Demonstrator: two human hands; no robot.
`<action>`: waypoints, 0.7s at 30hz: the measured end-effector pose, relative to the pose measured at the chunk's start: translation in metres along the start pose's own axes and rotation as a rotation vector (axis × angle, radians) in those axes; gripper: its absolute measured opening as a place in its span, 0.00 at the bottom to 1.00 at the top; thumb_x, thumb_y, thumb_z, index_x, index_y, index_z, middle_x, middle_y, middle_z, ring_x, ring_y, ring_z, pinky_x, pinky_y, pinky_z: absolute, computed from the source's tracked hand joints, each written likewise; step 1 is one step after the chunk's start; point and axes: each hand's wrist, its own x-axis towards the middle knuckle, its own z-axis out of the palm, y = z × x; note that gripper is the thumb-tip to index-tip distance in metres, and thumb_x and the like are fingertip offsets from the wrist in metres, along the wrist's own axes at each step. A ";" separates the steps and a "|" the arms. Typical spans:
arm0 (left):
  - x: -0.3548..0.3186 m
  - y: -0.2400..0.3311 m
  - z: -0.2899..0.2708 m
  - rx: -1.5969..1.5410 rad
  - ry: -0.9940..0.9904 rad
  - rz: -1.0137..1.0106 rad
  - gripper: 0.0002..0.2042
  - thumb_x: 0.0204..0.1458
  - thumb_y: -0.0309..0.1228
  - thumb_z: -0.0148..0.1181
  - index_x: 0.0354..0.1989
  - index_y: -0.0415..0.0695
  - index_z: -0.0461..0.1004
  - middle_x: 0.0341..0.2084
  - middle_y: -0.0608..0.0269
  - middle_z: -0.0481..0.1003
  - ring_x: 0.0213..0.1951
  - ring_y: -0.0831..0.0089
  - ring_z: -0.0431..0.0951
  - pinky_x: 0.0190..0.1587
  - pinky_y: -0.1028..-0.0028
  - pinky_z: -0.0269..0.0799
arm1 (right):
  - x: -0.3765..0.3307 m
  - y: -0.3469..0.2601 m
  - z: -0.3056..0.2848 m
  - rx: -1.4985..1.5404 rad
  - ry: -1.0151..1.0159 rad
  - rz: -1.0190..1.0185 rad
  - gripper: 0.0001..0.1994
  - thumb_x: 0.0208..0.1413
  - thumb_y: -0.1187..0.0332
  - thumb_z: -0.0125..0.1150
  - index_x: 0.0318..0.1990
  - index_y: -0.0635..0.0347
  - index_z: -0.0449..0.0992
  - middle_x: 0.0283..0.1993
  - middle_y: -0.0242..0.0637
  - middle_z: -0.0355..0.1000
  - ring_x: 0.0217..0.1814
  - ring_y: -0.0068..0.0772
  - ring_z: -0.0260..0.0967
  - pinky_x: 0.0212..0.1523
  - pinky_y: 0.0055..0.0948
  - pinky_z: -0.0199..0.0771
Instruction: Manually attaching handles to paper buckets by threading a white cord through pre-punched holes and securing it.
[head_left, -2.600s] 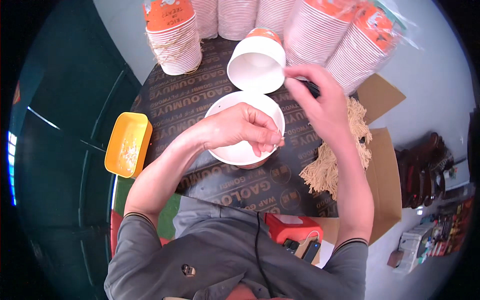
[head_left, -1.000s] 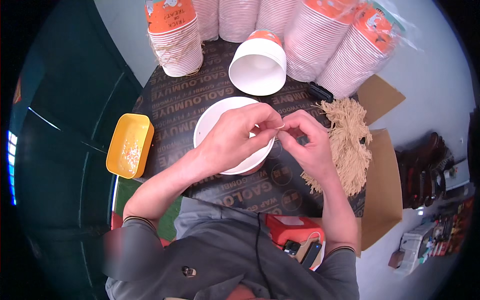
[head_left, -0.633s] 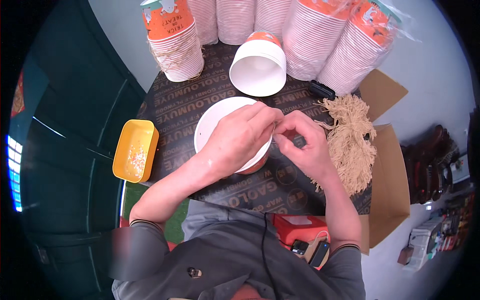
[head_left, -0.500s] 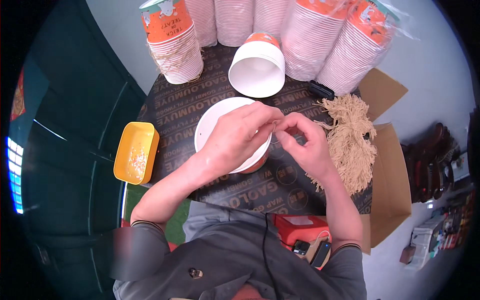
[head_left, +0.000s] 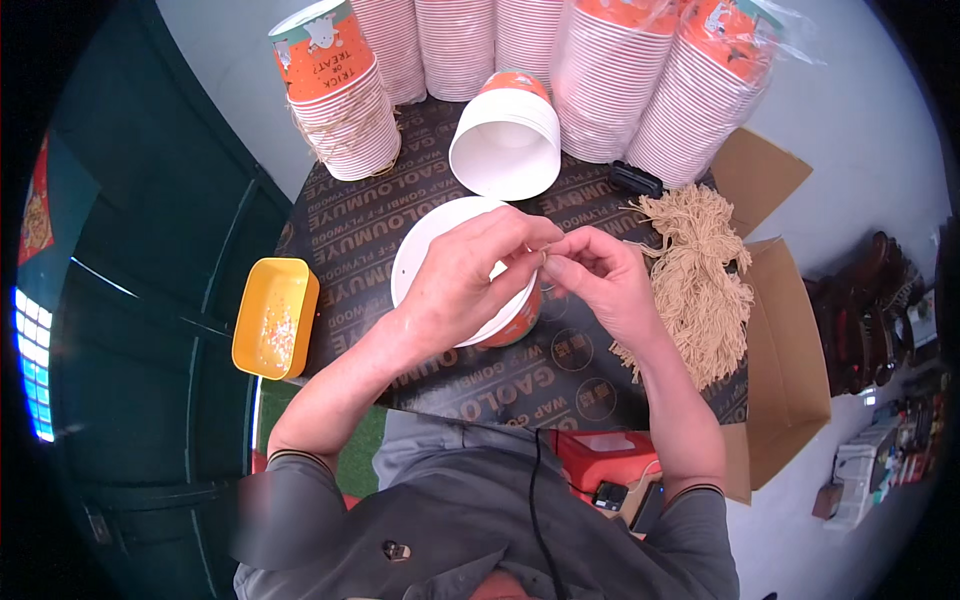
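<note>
A white paper bucket (head_left: 420, 238) with an orange printed outside stands on the table in front of me, its mouth facing up. My left hand (head_left: 462, 268) reaches over the mouth, thumb and fingers pinched at the right rim. Close against it, my right hand (head_left: 607, 278) pinches there too. Between the fingertips shows a bit of thin tan cord (head_left: 545, 254); most of it is hidden. A small dark hole is visible in the bucket's left wall. To the right lies a loose bundle of tan cords (head_left: 700, 295).
Another bucket (head_left: 505, 150) lies on its side behind. Tall stacks of nested buckets (head_left: 455, 50) line the back, one stack (head_left: 350, 125) wrapped with cords. A yellow tub (head_left: 250, 310) with small bits sits left. A black object (head_left: 636, 179) and cardboard box (head_left: 790, 350) are right.
My right thumb and fingers have closed in toward the left fingertips at the rim. The whole view has shifted slightly; the bucket stays in place.
</note>
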 end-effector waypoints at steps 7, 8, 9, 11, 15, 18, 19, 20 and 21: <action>-0.001 0.003 -0.001 -0.205 -0.024 -0.120 0.12 0.65 0.20 0.66 0.56 0.39 0.80 0.46 0.59 0.84 0.48 0.69 0.88 0.51 0.67 0.85 | -0.001 0.005 0.000 0.085 -0.038 -0.026 0.05 0.73 0.71 0.64 0.48 0.63 0.80 0.41 0.28 0.80 0.41 0.14 0.76 0.43 0.20 0.79; -0.001 0.002 -0.001 -0.235 -0.035 -0.155 0.13 0.65 0.20 0.66 0.57 0.39 0.80 0.46 0.60 0.84 0.48 0.70 0.87 0.51 0.68 0.85 | -0.001 0.006 -0.001 0.087 -0.042 -0.033 0.05 0.74 0.70 0.63 0.48 0.62 0.79 0.41 0.28 0.80 0.41 0.15 0.77 0.43 0.21 0.79; -0.002 0.001 -0.001 -0.235 -0.036 -0.156 0.13 0.65 0.20 0.66 0.57 0.39 0.80 0.46 0.60 0.84 0.48 0.70 0.87 0.51 0.68 0.85 | -0.002 0.006 -0.002 0.088 -0.042 -0.033 0.05 0.74 0.70 0.63 0.48 0.62 0.79 0.41 0.28 0.80 0.41 0.15 0.77 0.43 0.21 0.79; -0.004 -0.003 0.000 -0.383 -0.018 -0.235 0.14 0.65 0.21 0.67 0.59 0.38 0.80 0.47 0.61 0.85 0.48 0.74 0.86 0.49 0.71 0.84 | -0.002 0.007 -0.004 0.150 -0.030 -0.008 0.06 0.76 0.69 0.61 0.49 0.62 0.80 0.41 0.28 0.80 0.41 0.15 0.78 0.43 0.21 0.80; -0.004 -0.005 0.001 -0.475 -0.020 -0.293 0.14 0.66 0.23 0.67 0.59 0.39 0.80 0.46 0.63 0.85 0.47 0.77 0.85 0.47 0.74 0.82 | -0.003 0.011 -0.004 0.147 -0.027 0.020 0.07 0.75 0.68 0.63 0.51 0.63 0.81 0.42 0.29 0.81 0.41 0.15 0.78 0.42 0.21 0.79; -0.004 -0.007 0.001 -0.437 -0.014 -0.251 0.14 0.66 0.22 0.67 0.59 0.39 0.80 0.46 0.64 0.85 0.44 0.79 0.85 0.46 0.75 0.81 | -0.004 0.013 0.001 0.152 -0.030 -0.010 0.09 0.75 0.67 0.65 0.54 0.63 0.82 0.43 0.29 0.82 0.42 0.16 0.78 0.41 0.21 0.79; -0.003 -0.006 0.000 -0.432 -0.025 -0.261 0.14 0.66 0.22 0.67 0.59 0.39 0.80 0.45 0.64 0.84 0.43 0.80 0.84 0.46 0.75 0.81 | -0.004 0.013 0.001 0.149 -0.027 -0.010 0.09 0.75 0.67 0.66 0.54 0.63 0.83 0.44 0.30 0.82 0.41 0.16 0.78 0.41 0.21 0.79; -0.003 -0.005 0.000 -0.426 -0.036 -0.272 0.14 0.66 0.22 0.66 0.59 0.39 0.80 0.45 0.64 0.84 0.42 0.80 0.84 0.45 0.75 0.80 | -0.004 0.014 0.001 0.146 -0.025 -0.011 0.10 0.74 0.67 0.66 0.54 0.63 0.83 0.44 0.30 0.82 0.41 0.16 0.78 0.41 0.21 0.79; -0.002 -0.005 0.000 -0.427 -0.037 -0.272 0.14 0.66 0.22 0.66 0.59 0.39 0.80 0.45 0.64 0.84 0.42 0.80 0.84 0.45 0.75 0.80 | -0.004 0.014 0.001 0.146 -0.024 -0.010 0.10 0.74 0.67 0.66 0.54 0.63 0.83 0.44 0.30 0.82 0.41 0.16 0.78 0.41 0.21 0.79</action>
